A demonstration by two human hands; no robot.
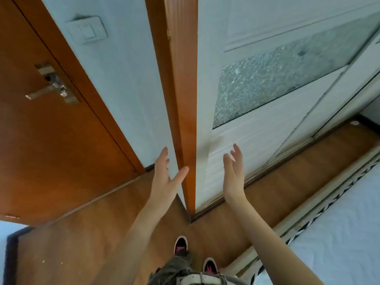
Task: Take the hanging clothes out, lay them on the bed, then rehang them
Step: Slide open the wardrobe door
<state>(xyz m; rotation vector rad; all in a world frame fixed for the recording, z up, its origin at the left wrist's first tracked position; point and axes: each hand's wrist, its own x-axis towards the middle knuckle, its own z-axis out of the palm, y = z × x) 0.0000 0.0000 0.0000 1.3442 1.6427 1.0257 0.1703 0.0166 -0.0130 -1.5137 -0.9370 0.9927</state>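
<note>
Holding up left hand (pixel 164 182) and right hand (pixel 233 175), fingers straight, released, gripping nothing. Just ahead of right fingertips (pixel 238 153), wardrobe door (pixel 257 136); well to their right, bed (pixel 339 233).

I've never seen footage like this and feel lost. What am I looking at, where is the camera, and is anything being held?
No machine here: the one picture comes from a wide-angle camera on a person's head, looking down. The left hand and right hand are the person's own, raised, fingers straight, holding nothing. Ahead is what looks like a white sliding wardrobe door with a frosted glass panel; no clothes show. Left of it are a wooden post, a light switch and a brown door with a lever handle. The bed lies at the right, shoes on the wooden floor.
</note>
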